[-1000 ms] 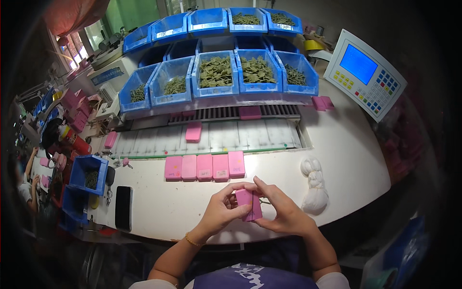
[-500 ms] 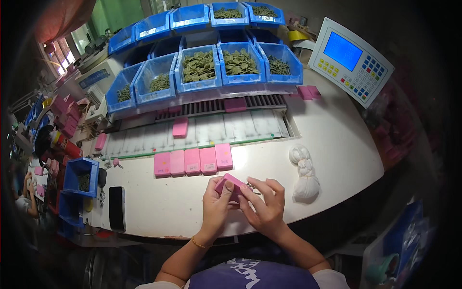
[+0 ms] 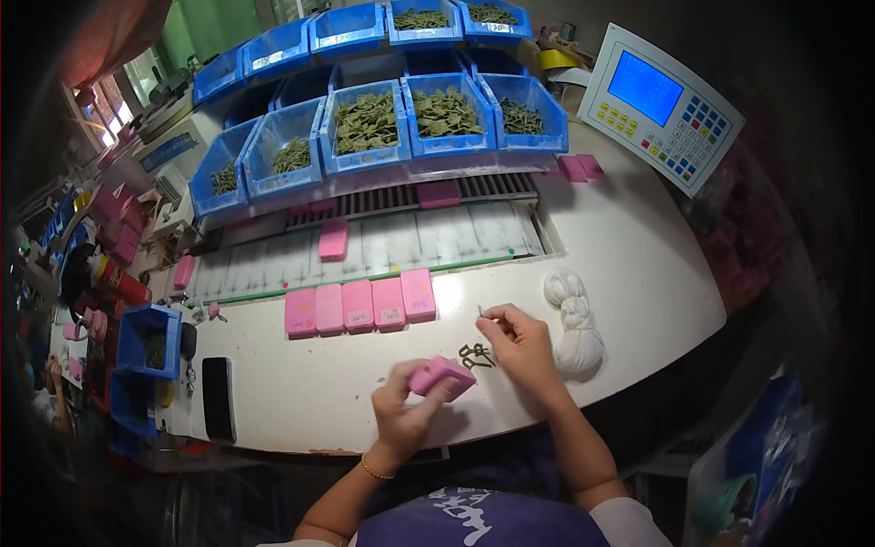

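My left hand [image 3: 406, 410] grips a pink block [image 3: 444, 376], rectangular like a rubber mould, tilted above the table's front part. To its right, my right hand [image 3: 521, 345] is raised over the table, thumb and fingertips pinched together. A small, thin sliver [image 3: 481, 311] shows at those fingertips, too small to name. Several olive-green, thin shaped pieces [image 3: 476, 355] lie on the white table between my hands. Beyond them, a row of several pink blocks [image 3: 358, 305] stands side by side.
A bundle of white cloth [image 3: 576, 328] lies to the right, a black phone [image 3: 218, 398] to the left. Blue bins [image 3: 366, 164] with green pieces are racked behind a pale panel strip [image 3: 428, 239]. A keypad screen [image 3: 658, 109] stands at the back right. A person's hand [image 3: 56, 369] shows far left.
My hands have moved apart: the left keeps the pink block and the right has moved away to the upper right. Green pieces now show on the table between them. The view has shifted slightly.
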`<action>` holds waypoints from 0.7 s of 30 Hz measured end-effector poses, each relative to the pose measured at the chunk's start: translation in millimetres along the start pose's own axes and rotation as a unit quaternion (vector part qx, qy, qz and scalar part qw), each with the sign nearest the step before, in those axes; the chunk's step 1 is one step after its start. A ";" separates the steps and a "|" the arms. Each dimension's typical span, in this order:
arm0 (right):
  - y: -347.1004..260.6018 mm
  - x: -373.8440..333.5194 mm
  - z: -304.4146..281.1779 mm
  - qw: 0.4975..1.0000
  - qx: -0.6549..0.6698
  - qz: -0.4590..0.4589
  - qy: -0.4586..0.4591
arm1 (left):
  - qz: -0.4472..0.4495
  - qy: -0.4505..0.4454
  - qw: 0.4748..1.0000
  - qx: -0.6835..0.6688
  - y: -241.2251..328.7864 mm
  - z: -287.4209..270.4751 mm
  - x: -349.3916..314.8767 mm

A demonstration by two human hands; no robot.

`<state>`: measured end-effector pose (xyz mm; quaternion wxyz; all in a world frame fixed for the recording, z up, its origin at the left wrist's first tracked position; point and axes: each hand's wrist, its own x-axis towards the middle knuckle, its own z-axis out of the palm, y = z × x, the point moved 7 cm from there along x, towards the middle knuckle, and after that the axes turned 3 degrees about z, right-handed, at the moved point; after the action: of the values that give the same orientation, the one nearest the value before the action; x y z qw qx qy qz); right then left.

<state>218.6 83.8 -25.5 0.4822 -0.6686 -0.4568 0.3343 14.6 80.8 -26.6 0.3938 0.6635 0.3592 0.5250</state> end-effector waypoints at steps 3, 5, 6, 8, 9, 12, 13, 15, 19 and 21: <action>-25.9 -10.0 -20.0 0.863 -0.390 -0.294 0.126 | -0.054 0.054 0.997 -0.009 -10.9 -7.3 4.1; -32.1 -17.4 -27.7 0.858 -0.403 -0.281 0.152 | -0.019 0.065 0.995 0.074 -7.6 -11.9 6.7; -36.2 -25.5 -31.6 0.853 -0.413 -0.266 0.177 | -0.020 0.066 0.995 0.076 -7.0 -13.0 6.0; -32.8 -36.2 -19.9 0.939 -0.275 -0.186 0.086 | 0.150 0.037 0.962 0.227 19.6 -6.1 4.6; -21.7 -41.9 -5.9 0.987 -0.129 -0.097 -0.002 | 0.188 0.048 0.952 0.237 25.0 -5.3 2.9; -0.1 -72.1 56.8 0.937 0.176 0.074 -0.291 | 0.207 0.023 0.961 0.184 21.4 6.7 -2.2; -3.5 -73.6 63.1 0.933 0.227 0.071 -0.270 | 0.206 0.005 0.958 0.197 21.4 8.7 -6.0; -4.3 -74.7 64.8 0.925 0.278 0.069 -0.248 | 0.128 -0.025 0.982 0.139 18.1 7.8 -4.5; -16.1 -70.8 55.6 0.970 0.111 -0.026 -0.215 | 0.026 -0.095 0.992 0.083 10.9 5.0 -2.3; -25.1 -72.6 54.9 0.974 0.049 -0.074 -0.207 | 0.066 -0.088 0.988 0.111 14.8 2.9 -3.8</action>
<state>136.5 37.6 -18.3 0.4323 -0.5251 -0.5779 0.4510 17.6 70.6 -15.2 0.3127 0.7688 0.3346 0.4464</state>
